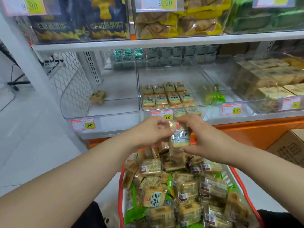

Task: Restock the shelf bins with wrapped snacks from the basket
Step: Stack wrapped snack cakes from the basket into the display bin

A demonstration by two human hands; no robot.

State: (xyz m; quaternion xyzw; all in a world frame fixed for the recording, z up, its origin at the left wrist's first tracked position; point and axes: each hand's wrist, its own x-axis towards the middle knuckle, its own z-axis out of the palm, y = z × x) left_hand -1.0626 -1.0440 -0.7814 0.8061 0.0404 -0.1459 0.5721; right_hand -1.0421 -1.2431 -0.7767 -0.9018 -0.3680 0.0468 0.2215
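Shop shelf [164,44], clear bins: middle bin [174,76] part-filled in rows; left hand [152,130] and right hand [203,137], fingers pinching one wrapped snack [180,137] above the full basket [236,176]; step: transfer; next, likely place it in a near row.

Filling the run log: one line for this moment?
hands: both hold snack | over basket | middle bin: part full

Cardboard box [289,146] on floor at right, w/ printed markings.
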